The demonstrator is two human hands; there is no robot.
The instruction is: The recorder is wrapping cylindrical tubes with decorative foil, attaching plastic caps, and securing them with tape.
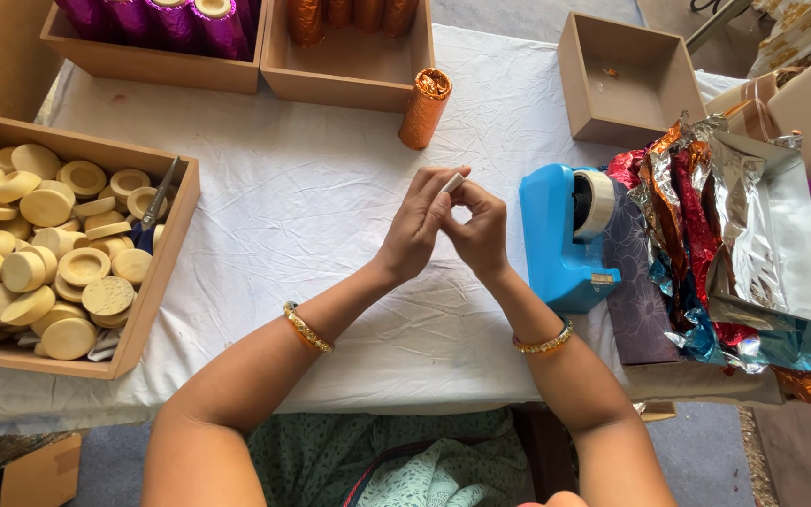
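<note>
A small strip of pale tape (pixel 452 182) sticks up between the fingertips of both hands, only its top end showing; the rest is hidden behind the fingers, so its length cannot be made out. The left hand (pixel 415 230) is curled nearly closed, thumb and forefinger pinched on the strip, wrist bent up from a forearm that comes in from the lower left and wears a gold bangle (pixel 307 328). The right hand (pixel 478 230) presses against the left, its fingers folded in and pinching the same strip from the other side; its palm is turned away and cannot be seen, and its wrist carries a second gold bangle (pixel 544 343). Both hands hover over the worktop covered with a creased white cloth (pixel 312 197). Just right of the right hand stands a blue plastic tape dispenser (pixel 560 235) with a roll of tape. Beyond that lies a heap of crumpled foil sheets in silver, red, orange and blue (pixel 734 253), partly cut off at the picture's edge. Ahead of the hands stands an upright cylinder wrapped in copper foil (pixel 423 108). Further ahead are wooden boxes (pixel 349 80) holding purple and copper rolls, cropped by the top edge. Well left of the left hand, an open wooden tray (pixel 157 282) holds many round pale discs (pixel 44 258), with scissors (pixel 154 211) half buried among them.
</note>
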